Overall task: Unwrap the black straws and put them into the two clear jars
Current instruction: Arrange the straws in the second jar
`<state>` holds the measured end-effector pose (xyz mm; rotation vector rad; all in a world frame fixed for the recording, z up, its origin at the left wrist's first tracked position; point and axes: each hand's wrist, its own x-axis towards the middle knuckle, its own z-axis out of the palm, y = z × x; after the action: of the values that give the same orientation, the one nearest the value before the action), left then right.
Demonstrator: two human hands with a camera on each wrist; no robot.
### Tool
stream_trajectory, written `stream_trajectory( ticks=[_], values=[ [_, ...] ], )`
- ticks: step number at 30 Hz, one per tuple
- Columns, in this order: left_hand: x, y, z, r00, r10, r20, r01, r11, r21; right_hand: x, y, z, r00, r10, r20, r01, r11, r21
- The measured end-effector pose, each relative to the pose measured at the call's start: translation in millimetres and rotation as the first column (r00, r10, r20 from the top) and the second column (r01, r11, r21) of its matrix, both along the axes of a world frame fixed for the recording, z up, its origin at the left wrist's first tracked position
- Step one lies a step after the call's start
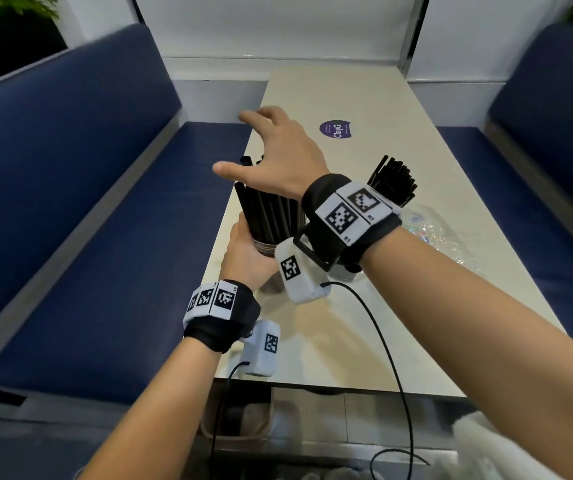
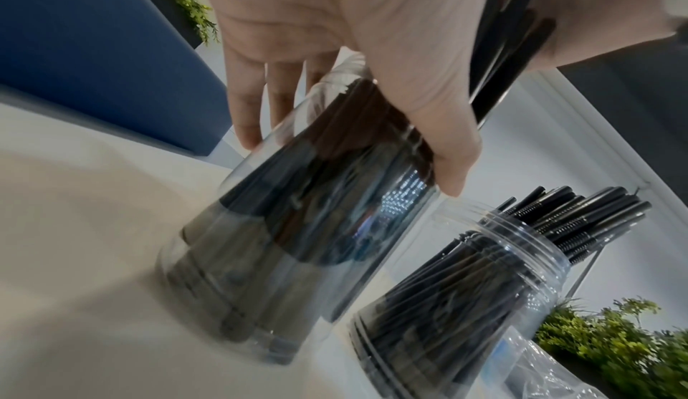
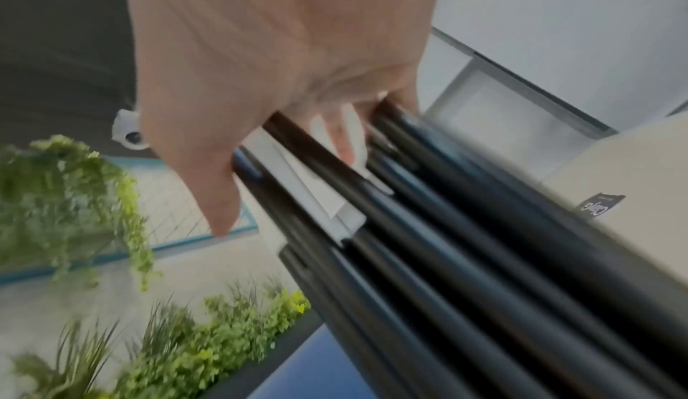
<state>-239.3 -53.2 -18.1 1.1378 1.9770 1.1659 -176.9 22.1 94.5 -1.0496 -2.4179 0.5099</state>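
Right hand (image 1: 280, 157) up close, fingers spread flat over smooth black straws (image 1: 271, 216) fanning from a clear plastic jar (image 2: 297, 223) on the beige table (image 1: 382, 109). Left hand (image 1: 243, 258) wraps that jar; second ribbed-neck jar (image 2: 484, 273) stands beside it.

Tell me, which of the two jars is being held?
The left jar, tilted, gripped by the left hand; the other jar stands untouched beside it.
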Motion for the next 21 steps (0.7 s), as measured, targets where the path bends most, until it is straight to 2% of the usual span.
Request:
stream_trajectory(
  ticks=[2,4,6,8,10,13,15,18,21],
  values=[
    [-1.1,-1.0,-1.6,0.999,-0.007,-0.048,0.006,1.000,-0.005,-5.0,2.5,1.4,0.994,0.033,0.101,-0.028,0.998,-0.053],
    [-1.0,-2.5,-0.7,0.999,-0.011,-0.054,0.010,1.000,-0.007,-8.5,5.2,-4.5,0.951,0.074,0.301,-0.031,0.989,-0.143],
    [-1.2,-4.0,0.4,0.999,-0.022,-0.047,0.021,1.000,-0.002,-7.3,3.1,-15.8,0.915,0.081,0.396,-0.025,0.989,-0.144],
    [-1.6,-3.1,0.5,0.999,-0.004,-0.047,0.004,1.000,-0.004,-3.3,0.7,-24.3,0.934,0.050,0.353,-0.039,0.999,-0.036],
    [-1.8,-2.0,-0.2,0.998,0.002,-0.057,-0.002,1.000,0.007,-1.2,0.6,-27.4,0.958,0.023,0.287,-0.021,1.000,-0.010],
    [-3.5,0.2,-3.5,0.997,-0.011,-0.075,0.010,1.000,-0.006,-4.6,1.3,-27.4,0.921,0.001,0.388,0.009,1.000,-0.023],
    [-2.6,-1.7,-0.5,0.997,-0.002,-0.074,0.000,1.000,-0.027,-6.3,0.3,-30.5,0.905,-0.010,0.425,-0.013,0.999,0.049],
    [-2.1,-3.5,0.3,0.995,0.008,-0.102,-0.010,1.000,-0.021,-4.8,-3.3,-35.4,0.953,-0.001,0.303,-0.041,0.990,0.132],
    [-1.6,-4.4,1.9,0.992,0.012,-0.122,-0.013,1.000,-0.010,-2.4,-5.8,-36.2,0.968,0.052,0.244,-0.083,0.990,0.117]
  ],
)
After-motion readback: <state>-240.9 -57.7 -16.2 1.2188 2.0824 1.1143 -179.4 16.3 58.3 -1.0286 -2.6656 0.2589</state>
